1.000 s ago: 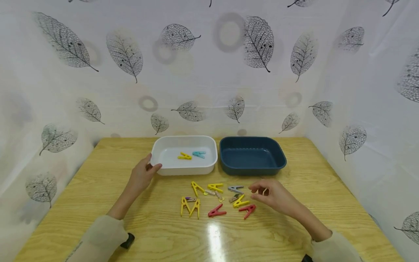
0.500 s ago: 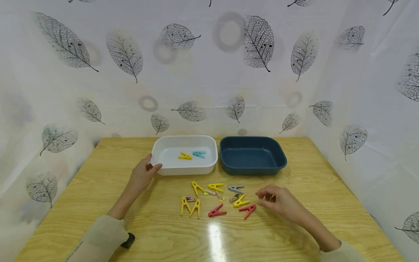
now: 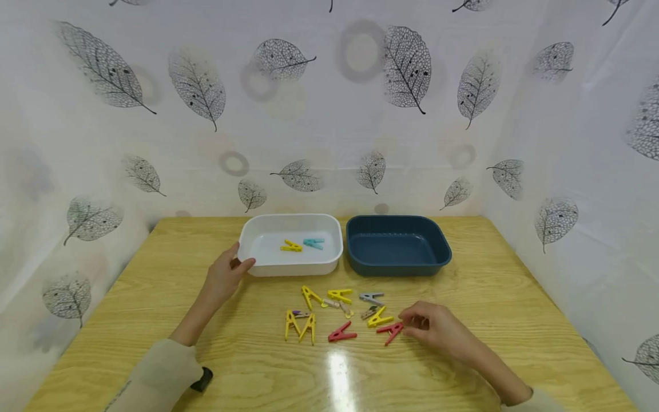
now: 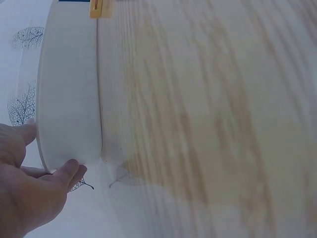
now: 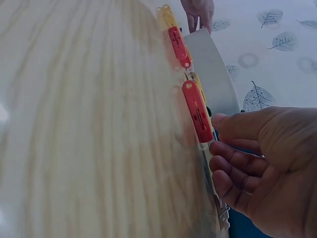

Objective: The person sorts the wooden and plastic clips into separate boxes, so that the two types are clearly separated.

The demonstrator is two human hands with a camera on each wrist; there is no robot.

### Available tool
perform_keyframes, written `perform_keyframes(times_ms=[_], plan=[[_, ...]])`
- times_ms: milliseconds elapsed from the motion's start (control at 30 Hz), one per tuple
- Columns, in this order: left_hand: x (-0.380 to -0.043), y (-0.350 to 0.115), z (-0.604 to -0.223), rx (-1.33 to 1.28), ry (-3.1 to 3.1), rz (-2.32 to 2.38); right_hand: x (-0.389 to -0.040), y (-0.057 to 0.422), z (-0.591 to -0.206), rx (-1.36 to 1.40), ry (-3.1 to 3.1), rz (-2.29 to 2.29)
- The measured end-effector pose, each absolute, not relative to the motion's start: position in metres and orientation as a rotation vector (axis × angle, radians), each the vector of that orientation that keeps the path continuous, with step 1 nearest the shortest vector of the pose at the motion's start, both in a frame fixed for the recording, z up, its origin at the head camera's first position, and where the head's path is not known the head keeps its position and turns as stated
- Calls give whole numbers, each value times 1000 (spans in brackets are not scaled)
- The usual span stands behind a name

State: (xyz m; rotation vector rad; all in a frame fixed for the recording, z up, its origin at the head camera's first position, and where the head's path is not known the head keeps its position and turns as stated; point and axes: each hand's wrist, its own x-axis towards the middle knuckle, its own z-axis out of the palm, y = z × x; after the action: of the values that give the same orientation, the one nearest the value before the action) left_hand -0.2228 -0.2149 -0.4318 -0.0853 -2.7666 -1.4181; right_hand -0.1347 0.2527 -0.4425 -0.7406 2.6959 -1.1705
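In the head view my left hand [image 3: 224,277] holds the near left corner of a white plastic basin [image 3: 293,269], thumb on the outside; the left wrist view shows the thumb and fingers on its wall. Inside lie a yellow clothespin [image 3: 292,246] and a light blue clothespin [image 3: 313,243]. My right hand [image 3: 437,329] is at the right end of a red clothespin [image 3: 389,330], thumb and fingertips apart around that end. The right wrist view shows the gap between thumb and fingers beside this red clothespin [image 5: 197,113]; contact is hard to tell.
A dark blue basin [image 3: 398,269] stands right of the white one. Several clothespins lie in front: another red clothespin [image 3: 342,332], a grey clothespin [image 3: 371,297], yellow ones such as a yellow clothespin [image 3: 380,317], and small wooden pegs [image 3: 345,308]. A leaf-print curtain [image 3: 329,131] encloses the table.
My right hand has moved down and nearer, from beside the grey clothespin to the right-hand red clothespin. The left hand and the basins have stayed in place.
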Motion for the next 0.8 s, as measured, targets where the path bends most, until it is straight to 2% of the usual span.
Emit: perform_keyframes(times_ms=[800], plan=[[-224, -216, -435, -143, -2729, -1425, -136, 243, -449, -752, 2761, -1013]])
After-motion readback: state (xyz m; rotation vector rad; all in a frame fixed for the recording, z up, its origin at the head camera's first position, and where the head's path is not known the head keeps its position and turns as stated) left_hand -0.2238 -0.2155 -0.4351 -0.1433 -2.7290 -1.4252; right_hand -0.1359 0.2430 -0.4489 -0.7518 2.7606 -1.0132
